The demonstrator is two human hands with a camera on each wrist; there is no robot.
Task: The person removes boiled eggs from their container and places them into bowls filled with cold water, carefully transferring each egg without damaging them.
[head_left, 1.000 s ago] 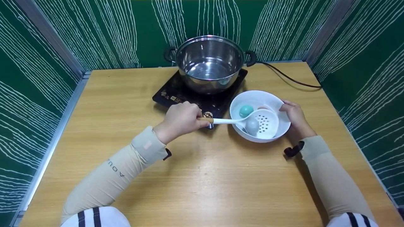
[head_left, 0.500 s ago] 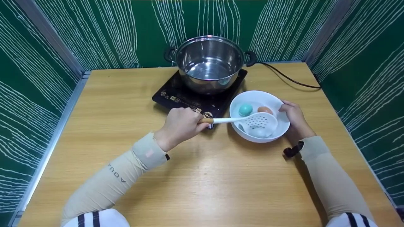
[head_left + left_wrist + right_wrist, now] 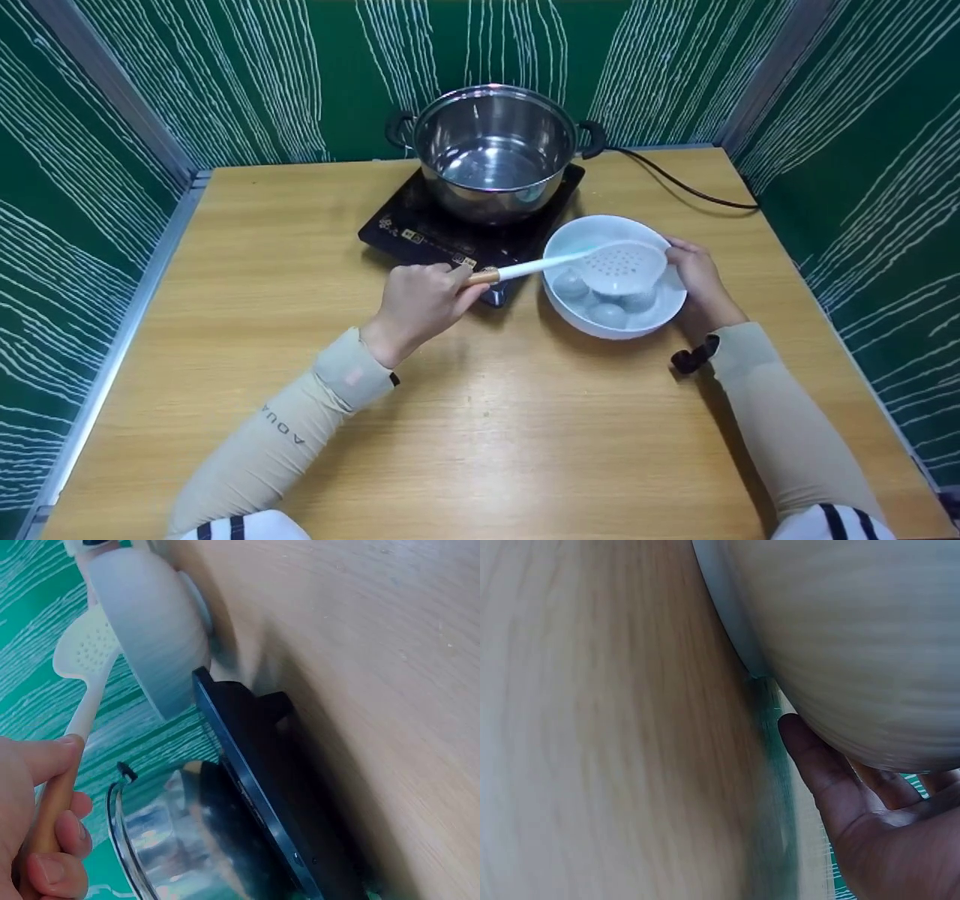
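My left hand (image 3: 420,307) grips the wooden handle of a white slotted spoon (image 3: 619,266). The spoon's perforated head is over the white bowl (image 3: 555,319), level with or above its rim; no egg shows on it. Beneath and beside the head lie rounded, pale-looking eggs (image 3: 609,315), partly covered and blurred. On the bowl's right side, my right hand (image 3: 697,277) holds the rim with the thumb, fingers on the outer wall. The left wrist view shows fingers curled round the spoon handle (image 3: 56,814). In the right wrist view, fingers (image 3: 821,765) lie against the bowl's outside.
A steel pot (image 3: 491,202) with black side handles stands on a black induction cooker (image 3: 420,225), behind and left of the bowl. A black cord (image 3: 690,193) runs to the right along the wooden table (image 3: 487,450). Green patterned walls (image 3: 345,75) enclose the back and sides.
The slotted spoon has lifted and moved toward the bowl's back, its handle now slanting. It covers where the teal and brown eggs showed. My left hand shifted slightly left; my right hand kept its hold.
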